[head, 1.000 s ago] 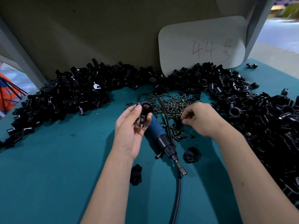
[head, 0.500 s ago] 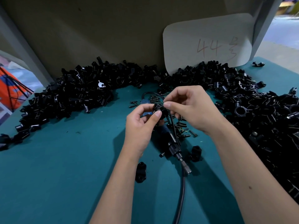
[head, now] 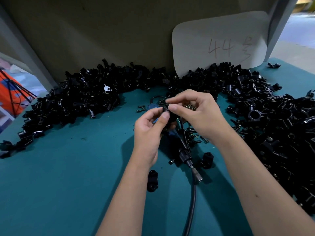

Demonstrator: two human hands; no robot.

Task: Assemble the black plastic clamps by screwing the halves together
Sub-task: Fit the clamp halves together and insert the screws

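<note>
My left hand (head: pixel 150 128) holds a small black plastic clamp (head: pixel 171 116) between thumb and fingers above the table's middle. My right hand (head: pixel 197 114) meets it from the right, thumb and forefinger pinching at the clamp's top; whether a screw is between them is hidden. Under both hands lies a blue-and-black powered screwdriver (head: pixel 185 154) with its black cable (head: pixel 191 210) running toward me. Loose screws (head: pixel 192 133) are scattered beneath the right hand.
Heaps of black clamp parts lie at the left (head: pixel 71 101) and the right (head: pixel 272 120) on the teal table (head: pixel 68 184). Two assembled clamps rest near the driver, one on its left (head: pixel 152 183) and one on its right (head: pixel 207 160). A white card (head: pixel 219 41) leans against the back board.
My right hand left the screw pile and came up to the clamp in my left hand; both hands now work close together on it.
</note>
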